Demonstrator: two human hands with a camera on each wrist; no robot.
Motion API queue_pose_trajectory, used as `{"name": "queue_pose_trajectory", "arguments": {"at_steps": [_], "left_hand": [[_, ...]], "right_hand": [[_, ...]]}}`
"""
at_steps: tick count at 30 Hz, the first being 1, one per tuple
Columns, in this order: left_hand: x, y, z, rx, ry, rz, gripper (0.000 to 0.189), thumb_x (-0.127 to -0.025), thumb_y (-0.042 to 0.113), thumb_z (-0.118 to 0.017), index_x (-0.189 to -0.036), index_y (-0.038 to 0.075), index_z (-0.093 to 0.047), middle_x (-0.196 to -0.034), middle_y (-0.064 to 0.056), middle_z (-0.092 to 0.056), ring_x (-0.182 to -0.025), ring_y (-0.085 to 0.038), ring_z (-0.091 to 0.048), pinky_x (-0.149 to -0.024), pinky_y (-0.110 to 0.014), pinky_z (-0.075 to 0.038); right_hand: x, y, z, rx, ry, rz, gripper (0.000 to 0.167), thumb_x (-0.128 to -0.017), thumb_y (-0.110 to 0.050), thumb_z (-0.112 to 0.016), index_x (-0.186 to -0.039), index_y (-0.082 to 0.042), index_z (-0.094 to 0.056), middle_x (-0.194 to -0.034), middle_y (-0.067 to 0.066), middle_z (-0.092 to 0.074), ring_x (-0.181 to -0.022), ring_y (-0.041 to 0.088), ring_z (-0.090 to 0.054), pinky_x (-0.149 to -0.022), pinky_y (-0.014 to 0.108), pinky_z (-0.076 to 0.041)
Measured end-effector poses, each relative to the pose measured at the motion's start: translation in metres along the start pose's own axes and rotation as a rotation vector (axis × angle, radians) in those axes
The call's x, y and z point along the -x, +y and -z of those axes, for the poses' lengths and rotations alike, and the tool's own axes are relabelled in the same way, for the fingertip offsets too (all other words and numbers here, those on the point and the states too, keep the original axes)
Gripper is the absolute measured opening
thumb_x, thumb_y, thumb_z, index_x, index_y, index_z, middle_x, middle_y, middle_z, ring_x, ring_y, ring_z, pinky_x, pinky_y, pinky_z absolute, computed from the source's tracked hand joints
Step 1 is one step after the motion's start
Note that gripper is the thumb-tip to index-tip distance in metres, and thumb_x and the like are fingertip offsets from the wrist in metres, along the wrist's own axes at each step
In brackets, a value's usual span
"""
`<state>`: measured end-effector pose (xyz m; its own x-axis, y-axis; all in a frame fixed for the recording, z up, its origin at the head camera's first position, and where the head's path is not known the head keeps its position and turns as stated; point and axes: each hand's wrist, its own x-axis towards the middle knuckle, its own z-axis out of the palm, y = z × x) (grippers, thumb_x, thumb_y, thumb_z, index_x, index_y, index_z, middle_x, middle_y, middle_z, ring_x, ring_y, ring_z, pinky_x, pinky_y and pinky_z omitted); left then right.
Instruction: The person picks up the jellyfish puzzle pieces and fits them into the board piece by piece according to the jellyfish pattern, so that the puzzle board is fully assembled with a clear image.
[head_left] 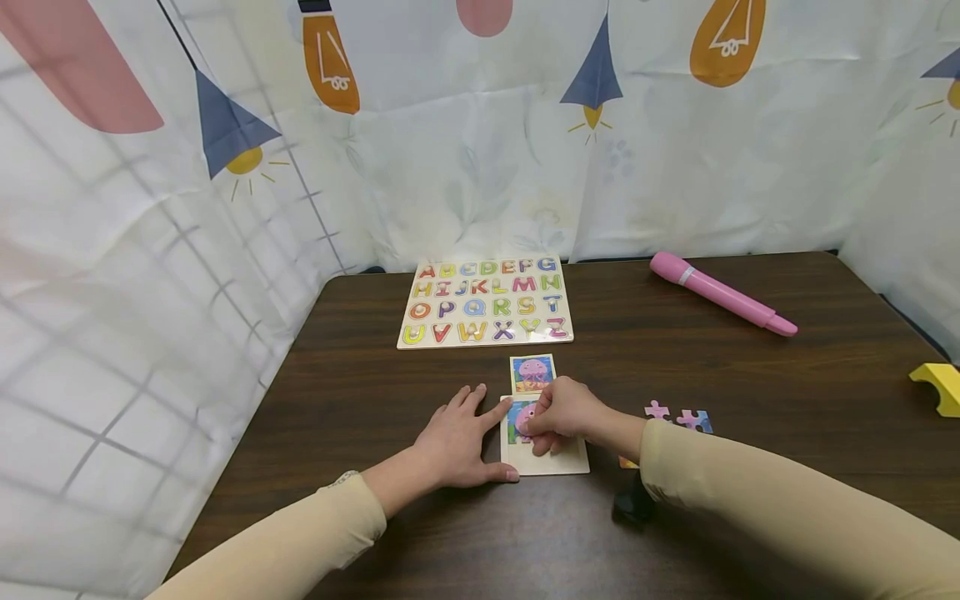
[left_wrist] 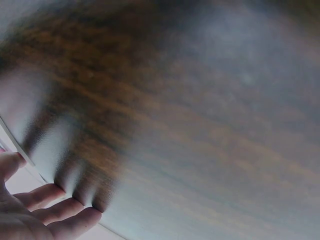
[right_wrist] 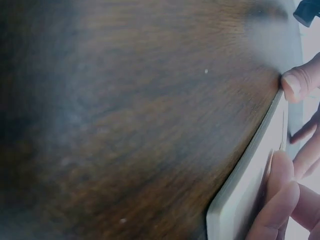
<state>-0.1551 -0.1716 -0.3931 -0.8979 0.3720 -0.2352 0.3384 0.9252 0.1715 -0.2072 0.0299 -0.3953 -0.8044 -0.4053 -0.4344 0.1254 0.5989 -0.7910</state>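
A small puzzle board point(head_left: 555, 463) with a pale wooden frame lies on the table, part of a pink jellyfish picture laid in its upper left. My left hand point(head_left: 463, 442) is spread flat at its left side, with forefinger and thumb on the frame's edge. Over the picture, my right hand point(head_left: 566, 410) pinches a pink puzzle piece between thumb and forefinger, its fingers hiding most of it. The right wrist view has these fingertips point(right_wrist: 281, 172) low over the board point(right_wrist: 242, 200). Just beyond the board lies a jellyfish picture card point(head_left: 533, 372).
Loose puzzle pieces point(head_left: 694, 421) lie right of the board, partly behind my right sleeve point(head_left: 720, 467). A wooden alphabet board point(head_left: 486, 302) is at the back. Farther right are a pink pen-shaped toy point(head_left: 723, 294) and a yellow arch block point(head_left: 939, 388). A black object point(head_left: 633, 504) sits near my right forearm.
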Motion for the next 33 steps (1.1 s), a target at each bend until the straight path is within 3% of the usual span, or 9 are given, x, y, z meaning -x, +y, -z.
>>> {"name": "queue_pose_trajectory", "arguments": {"at_steps": [11, 20, 33], "left_hand": [[-0.0001, -0.0001, -0.0011, -0.001, 0.004, -0.005, 0.096, -0.080, 0.072, -0.072, -0.159, 0.025, -0.040, -0.164, -0.021, -0.033, -0.152, -0.043, -0.031, -0.113, -0.059, -0.041], [-0.0006, -0.0002, -0.0011, 0.001, 0.005, -0.001, 0.096, -0.081, 0.071, -0.072, -0.159, 0.025, -0.040, -0.164, -0.022, -0.032, -0.152, -0.043, -0.031, -0.114, -0.061, -0.040], [-0.0014, -0.0002, -0.0022, 0.002, -0.005, 0.006, 0.097, -0.081, 0.072, -0.071, -0.159, 0.026, -0.039, -0.165, -0.021, -0.031, -0.153, -0.043, -0.030, -0.115, -0.061, -0.039]], "right_hand": [[-0.0009, 0.0000, -0.0041, 0.019, 0.032, 0.021, 0.023, -0.093, -0.012, -0.076, -0.077, -0.003, -0.062, -0.060, 0.008, -0.071, -0.053, 0.014, -0.071, -0.048, 0.023, -0.054], [-0.0009, -0.0013, -0.0056, 0.084, 0.030, 0.029, 0.022, -0.093, -0.014, -0.075, -0.078, -0.004, -0.062, -0.061, 0.008, -0.070, -0.051, 0.013, -0.070, -0.046, 0.020, -0.049], [0.0026, -0.0015, -0.0055, 0.084, 0.050, 0.044, 0.022, -0.093, -0.014, -0.075, -0.078, -0.005, -0.062, -0.061, 0.007, -0.070, -0.053, 0.013, -0.071, -0.047, 0.022, -0.049]]}}
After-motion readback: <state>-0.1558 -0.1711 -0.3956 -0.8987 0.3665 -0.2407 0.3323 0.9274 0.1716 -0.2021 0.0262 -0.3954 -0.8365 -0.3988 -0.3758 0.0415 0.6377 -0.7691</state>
